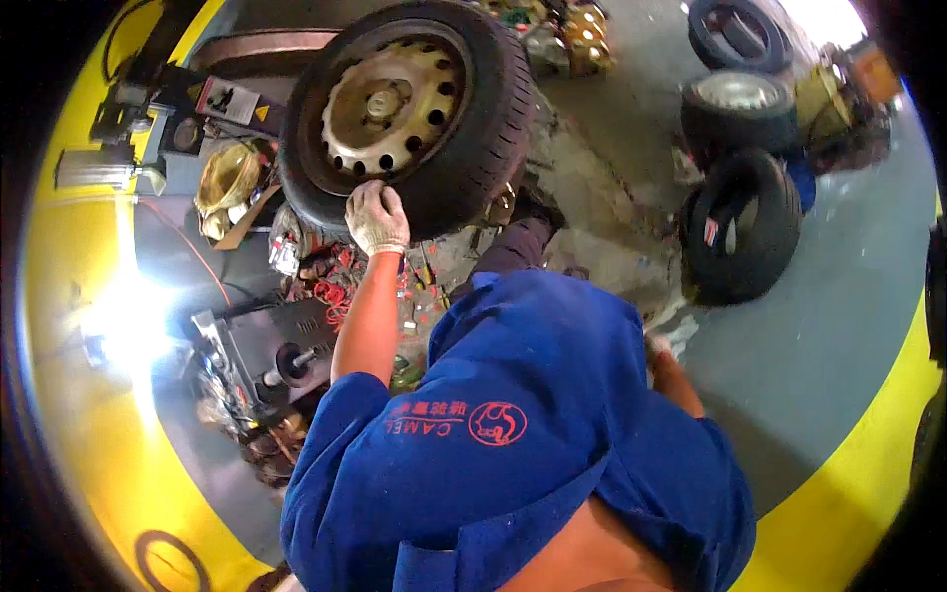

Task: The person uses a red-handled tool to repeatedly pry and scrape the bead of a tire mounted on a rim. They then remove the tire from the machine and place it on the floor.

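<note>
A large wheel [390, 104], a black tyre on a worn steel rim with round holes, faces me at the upper middle. My left hand [376, 219], in an off-white work glove, is at the near edge of this wheel, its fingers bent over the sidewall by the rim. My right hand [659, 347] shows only in part beside my blue work shirt. My body hides most of it, and its fingers cannot be made out.
Red cords [337, 296] and small tools lie scattered below the wheel. A dark machine with a shaft [291, 360] stands at left, near a bright lamp [128, 331]. Loose tyres [747, 227] lie at right. A yellow basin [229, 178] sits left of the wheel.
</note>
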Tool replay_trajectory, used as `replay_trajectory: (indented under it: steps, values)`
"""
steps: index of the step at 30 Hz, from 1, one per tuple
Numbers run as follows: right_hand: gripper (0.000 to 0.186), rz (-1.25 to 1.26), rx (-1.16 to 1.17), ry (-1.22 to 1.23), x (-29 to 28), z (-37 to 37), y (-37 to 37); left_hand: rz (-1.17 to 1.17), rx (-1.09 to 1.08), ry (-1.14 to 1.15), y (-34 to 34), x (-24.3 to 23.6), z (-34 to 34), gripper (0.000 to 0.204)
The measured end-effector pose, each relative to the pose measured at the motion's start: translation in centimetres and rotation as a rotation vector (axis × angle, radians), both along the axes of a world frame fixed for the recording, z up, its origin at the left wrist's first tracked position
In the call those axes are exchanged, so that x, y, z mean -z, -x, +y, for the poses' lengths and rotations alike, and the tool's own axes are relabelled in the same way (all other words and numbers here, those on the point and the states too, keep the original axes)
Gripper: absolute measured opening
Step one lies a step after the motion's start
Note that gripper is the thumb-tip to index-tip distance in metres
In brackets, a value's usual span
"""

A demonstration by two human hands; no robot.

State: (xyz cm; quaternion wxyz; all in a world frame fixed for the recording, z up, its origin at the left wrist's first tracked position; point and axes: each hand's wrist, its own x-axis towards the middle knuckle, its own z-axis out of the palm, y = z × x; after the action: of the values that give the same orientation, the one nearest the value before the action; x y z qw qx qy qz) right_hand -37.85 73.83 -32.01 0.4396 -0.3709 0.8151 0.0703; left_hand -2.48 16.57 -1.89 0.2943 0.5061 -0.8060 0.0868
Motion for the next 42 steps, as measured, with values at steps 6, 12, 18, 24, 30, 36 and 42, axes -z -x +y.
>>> replay_trajectory:
  steps: [6,12,18,24,30,36,42]
  values:
    - [0.033,0.128,-0.201,0.002,2.8,-6.2,6.6,0.187,0.018,0.113,-0.9,1.4,0.2,0.017]
    - [0.026,-0.265,0.612,0.473,-1.6,-22.6,12.0,0.311,-0.311,0.239,-0.5,0.3,1.6,0.029]
    - [0.018,-0.488,0.507,0.627,-22.1,-38.3,1.5,0.351,-0.569,0.144,-1.0,1.9,3.0,0.046]
    - [0.027,-0.336,-0.06,0.841,-32.1,-44.5,-8.9,0.311,-0.559,0.179,-1.5,0.5,3.0,0.05]
    - [0.036,-0.117,-0.523,1.077,-37.5,-48.3,-16.3,0.271,-0.539,0.042,-3.0,0.2,2.7,0.049]
    - [0.048,0.309,-0.666,1.071,-35.3,-51.9,-22.5,0.332,-0.272,-0.316,-12.0,2.9,4.9,0.047]
    - [0.04,0.409,-0.62,0.971,-35.9,-54.3,-24.9,-0.102,-0.39,-1.273,-37.8,29.2,19.2,0.049]
